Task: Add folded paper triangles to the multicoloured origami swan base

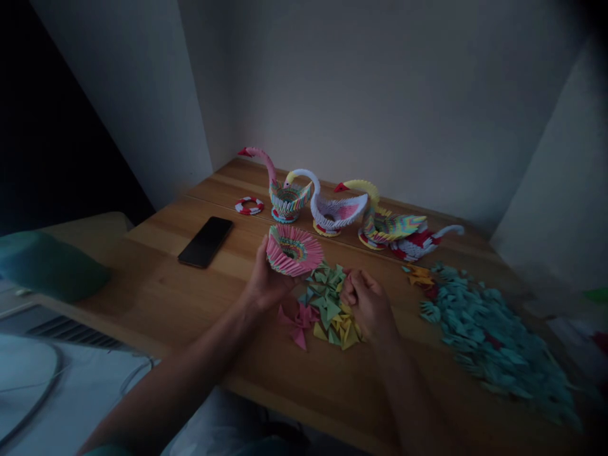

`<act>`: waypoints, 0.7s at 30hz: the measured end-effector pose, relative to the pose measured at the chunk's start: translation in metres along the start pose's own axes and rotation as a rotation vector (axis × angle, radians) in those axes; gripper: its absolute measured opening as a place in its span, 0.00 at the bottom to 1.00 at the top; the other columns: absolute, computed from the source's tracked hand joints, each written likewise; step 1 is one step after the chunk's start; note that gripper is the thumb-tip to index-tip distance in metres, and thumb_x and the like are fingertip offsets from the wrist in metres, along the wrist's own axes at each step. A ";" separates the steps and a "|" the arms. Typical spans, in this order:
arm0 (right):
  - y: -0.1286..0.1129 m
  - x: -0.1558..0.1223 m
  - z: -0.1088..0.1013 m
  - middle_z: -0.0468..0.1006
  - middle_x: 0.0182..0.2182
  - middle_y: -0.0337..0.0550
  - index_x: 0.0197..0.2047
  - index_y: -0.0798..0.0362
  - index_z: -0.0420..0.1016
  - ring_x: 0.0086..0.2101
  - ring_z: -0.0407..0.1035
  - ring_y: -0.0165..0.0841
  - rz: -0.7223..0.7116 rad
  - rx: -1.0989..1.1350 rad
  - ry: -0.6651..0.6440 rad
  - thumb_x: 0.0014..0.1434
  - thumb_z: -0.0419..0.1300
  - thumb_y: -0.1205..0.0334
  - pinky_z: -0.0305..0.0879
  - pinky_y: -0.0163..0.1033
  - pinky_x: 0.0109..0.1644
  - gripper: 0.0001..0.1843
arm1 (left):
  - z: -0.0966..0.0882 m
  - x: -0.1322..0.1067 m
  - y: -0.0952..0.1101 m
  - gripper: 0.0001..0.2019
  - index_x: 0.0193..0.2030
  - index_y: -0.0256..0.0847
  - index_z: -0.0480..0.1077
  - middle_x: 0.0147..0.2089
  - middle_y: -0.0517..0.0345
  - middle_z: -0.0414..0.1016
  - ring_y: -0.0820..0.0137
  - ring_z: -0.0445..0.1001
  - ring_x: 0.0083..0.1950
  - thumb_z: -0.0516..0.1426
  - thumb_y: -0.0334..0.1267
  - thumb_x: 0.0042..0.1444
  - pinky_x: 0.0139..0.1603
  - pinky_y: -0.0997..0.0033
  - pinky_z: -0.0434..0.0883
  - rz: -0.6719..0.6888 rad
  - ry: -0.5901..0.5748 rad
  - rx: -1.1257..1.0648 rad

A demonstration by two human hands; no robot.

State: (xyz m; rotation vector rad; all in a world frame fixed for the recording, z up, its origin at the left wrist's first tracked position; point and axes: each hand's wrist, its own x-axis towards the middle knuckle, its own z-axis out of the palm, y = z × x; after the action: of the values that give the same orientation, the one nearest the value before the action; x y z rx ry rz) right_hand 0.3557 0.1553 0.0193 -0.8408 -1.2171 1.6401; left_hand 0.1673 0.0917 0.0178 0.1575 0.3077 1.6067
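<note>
My left hand [268,278] holds a round bowl of folded paper pieces [295,252], pink around the rim and multicoloured inside, a little above the table. To the right, my right hand [365,292] is closed with its fingers curled in; whatever it pinches, if anything, is hidden. Between and below my hands lie loose folded paper triangles: green ones [327,294], yellow ones [346,329] and pink ones [300,322]. The right hand is at the edge of the green and yellow pieces.
Several folded-paper swans [339,212] stand along the back of the wooden table [156,278]. A red and white paper ring [249,205] and a black phone [206,242] lie at left. A big heap of teal paper pieces [494,335] covers the right, beside some orange ones [418,274].
</note>
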 end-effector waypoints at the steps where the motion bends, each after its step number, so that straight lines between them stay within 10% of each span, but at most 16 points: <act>1: -0.001 0.000 0.000 0.63 0.18 0.30 0.32 0.52 0.74 0.17 0.55 0.22 -0.010 -0.011 0.000 0.46 0.71 0.44 0.55 0.30 0.21 0.21 | -0.001 0.000 0.000 0.25 0.53 0.37 0.69 0.49 0.47 0.75 0.59 0.74 0.52 0.50 0.57 0.63 0.54 0.55 0.72 -0.004 -0.002 0.000; 21: 0.000 0.001 -0.005 0.72 0.22 0.35 0.27 0.54 0.75 0.20 0.63 0.24 0.039 -0.035 0.016 0.40 0.73 0.44 0.60 0.31 0.25 0.23 | 0.002 0.001 0.001 0.22 0.50 0.39 0.70 0.50 0.49 0.76 0.57 0.75 0.50 0.50 0.55 0.63 0.51 0.54 0.72 0.023 0.053 0.043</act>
State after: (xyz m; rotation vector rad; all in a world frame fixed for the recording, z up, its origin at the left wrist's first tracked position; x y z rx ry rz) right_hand 0.3599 0.1581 0.0181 -0.9023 -1.2286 1.6445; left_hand 0.1671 0.0932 0.0200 0.1521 0.3821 1.6298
